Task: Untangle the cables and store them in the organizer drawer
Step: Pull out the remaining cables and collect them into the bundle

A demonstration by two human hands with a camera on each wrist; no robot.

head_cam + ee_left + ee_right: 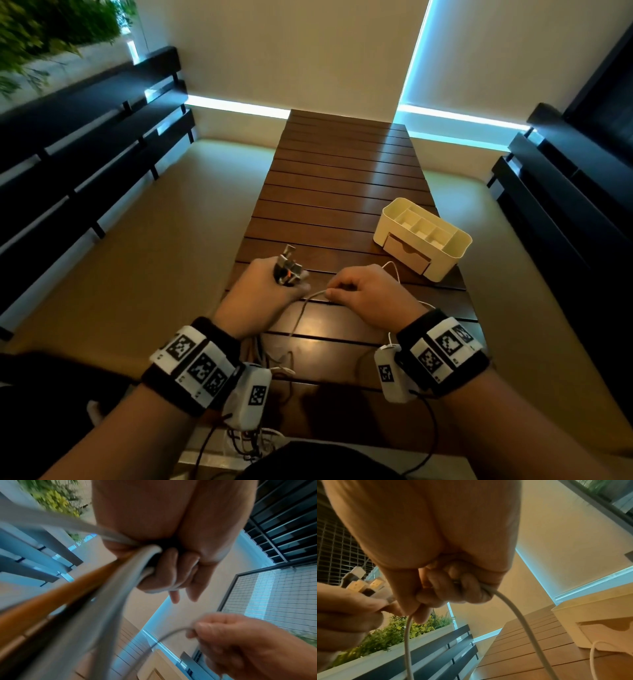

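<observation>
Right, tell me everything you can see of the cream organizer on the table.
The cream organizer looks like smooth plastic, a rounded-corner box standing upright on the slatted wooden table, to the right and beyond the right hand. Its open top is split by dividers into several compartments, and nothing can be seen in them. Low in its front sits one drawer, shut, with a scalloped finger notch at its upper edge. Neither hand touches it. A thin white cable lies on the table at its foot; contact cannot be told.
</observation>
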